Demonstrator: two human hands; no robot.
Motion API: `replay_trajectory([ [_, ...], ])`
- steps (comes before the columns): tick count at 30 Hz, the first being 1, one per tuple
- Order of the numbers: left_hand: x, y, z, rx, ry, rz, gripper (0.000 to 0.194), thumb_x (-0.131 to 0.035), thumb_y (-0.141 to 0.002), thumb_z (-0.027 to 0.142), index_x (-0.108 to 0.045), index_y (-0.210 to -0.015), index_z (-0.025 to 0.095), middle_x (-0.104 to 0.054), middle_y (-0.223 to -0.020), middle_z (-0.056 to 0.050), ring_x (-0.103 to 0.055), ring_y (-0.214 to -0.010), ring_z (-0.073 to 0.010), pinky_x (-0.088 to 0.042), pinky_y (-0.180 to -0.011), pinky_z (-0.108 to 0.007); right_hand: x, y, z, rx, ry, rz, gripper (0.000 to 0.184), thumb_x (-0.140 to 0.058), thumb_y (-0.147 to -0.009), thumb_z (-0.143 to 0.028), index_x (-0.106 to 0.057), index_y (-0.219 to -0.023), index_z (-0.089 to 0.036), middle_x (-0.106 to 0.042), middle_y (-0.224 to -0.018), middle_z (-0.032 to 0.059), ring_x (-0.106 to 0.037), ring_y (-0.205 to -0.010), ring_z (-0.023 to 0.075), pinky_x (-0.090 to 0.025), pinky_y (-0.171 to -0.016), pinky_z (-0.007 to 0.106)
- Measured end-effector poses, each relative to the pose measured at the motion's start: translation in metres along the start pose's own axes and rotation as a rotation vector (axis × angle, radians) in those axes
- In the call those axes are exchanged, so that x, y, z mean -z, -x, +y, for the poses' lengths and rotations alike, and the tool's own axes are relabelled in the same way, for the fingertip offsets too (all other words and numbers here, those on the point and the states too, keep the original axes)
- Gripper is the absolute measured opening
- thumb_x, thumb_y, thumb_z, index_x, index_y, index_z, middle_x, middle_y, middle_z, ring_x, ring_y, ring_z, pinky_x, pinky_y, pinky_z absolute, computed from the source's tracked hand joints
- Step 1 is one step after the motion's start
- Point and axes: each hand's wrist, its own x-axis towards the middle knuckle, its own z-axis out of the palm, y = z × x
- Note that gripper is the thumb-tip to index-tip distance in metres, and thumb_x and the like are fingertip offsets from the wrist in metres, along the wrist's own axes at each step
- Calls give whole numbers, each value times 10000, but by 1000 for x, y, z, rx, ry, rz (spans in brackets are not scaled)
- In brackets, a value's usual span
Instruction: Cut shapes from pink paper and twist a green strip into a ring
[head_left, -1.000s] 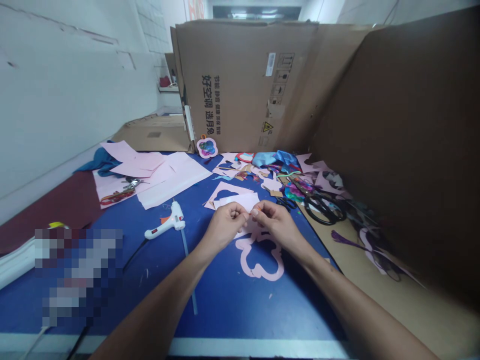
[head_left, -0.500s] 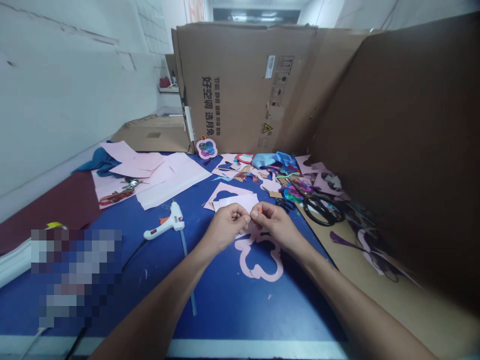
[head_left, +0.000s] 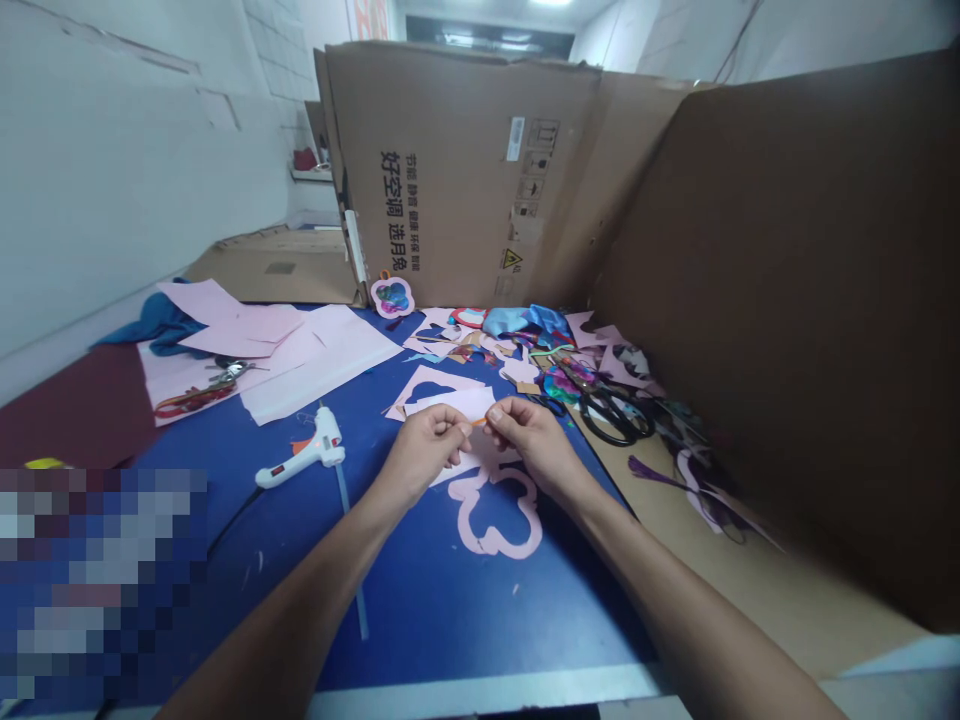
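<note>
Between my two hands runs a short, thin orange cord (head_left: 479, 421). The fingertips of my left hand (head_left: 429, 448) pinch one end, and the thumb and fingers of my right hand (head_left: 531, 440) pinch the other. Below them on the table lies a pink flower-shaped paper outline (head_left: 535, 535) with its middle cut out. Behind the fingers are white and pink paper pieces (head_left: 472, 402), partly covered by the hands. A white glue gun (head_left: 307, 455) rests to the left of my left hand, with a long clear glue stick (head_left: 358, 590) sticking out of it.
Pink sheets (head_left: 247, 330) and small scissors (head_left: 232, 372) lie at the far left. Black-handled scissors (head_left: 615, 415), paper scraps and blue fabric (head_left: 547, 322) crowd the right side. A finished-looking flower ornament (head_left: 392, 297) leans on the cardboard wall (head_left: 465, 180). Another cardboard panel (head_left: 787, 300) stands at right.
My hands have drawn slightly apart, so the orange cord shows stretched between them. The view has shifted a little to the right.
</note>
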Motion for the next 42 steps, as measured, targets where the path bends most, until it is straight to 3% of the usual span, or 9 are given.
replay_trajectory([
  [9, 0, 1, 2, -26, 4, -13, 162, -701, -767, 343, -629, -776, 198, -658, -652, 8, -522, -511, -97, -383, -505, -232, 2, -3, 3, -65, -122, 23, 416, -821, -805, -578, -681, -816, -186, -695, -771, 14, -522, -608, 112, -404, -591, 253],
  [21, 4, -2, 1, 14, -101, 50, 108, -664, -756, 306, -649, -766, 200, -670, -617, -3, -498, -464, -103, -341, -469, -235, -9, 0, 0, 32, 70, 5, 384, -755, -836, -572, -693, -812, -194, -679, -748, 13, -533, -610, 129, -428, -588, 272],
  [28, 9, -5, 4, 49, 117, 103, 176, -759, -708, 320, -653, -755, 189, -684, -647, -16, -494, -483, -90, -335, -487, -231, -13, 7, -6, -42, 163, -71, 278, -735, -838, -471, -670, -831, -200, -614, -670, -26, -507, -550, 114, -398, -514, 236],
  [32, 7, -6, 4, 65, 279, 63, 256, -832, -655, 333, -666, -765, 173, -723, -726, -40, -519, -532, -84, -357, -535, -229, -15, 8, -5, -16, 149, -48, 244, -717, -850, -442, -671, -842, -202, -608, -677, -27, -513, -556, 114, -397, -501, 226],
  [38, 5, -7, 0, 11, 223, 157, 272, -869, -627, 357, -703, -737, 171, -641, -605, -2, -526, -551, -107, -363, -560, -248, -16, 7, -1, 15, 143, -90, 196, -710, -839, -388, -660, -810, -200, -612, -675, -25, -518, -566, 113, -413, -534, 233],
  [42, 5, -9, -3, -12, 222, 143, 274, -855, -667, 397, -747, -761, 163, -675, -660, -28, -533, -574, -110, -356, -560, -255, -15, 6, 0, 2, 138, -61, 202, -705, -840, -398, -661, -819, -202, -613, -682, -26, -519, -569, 115, -415, -536, 234],
])
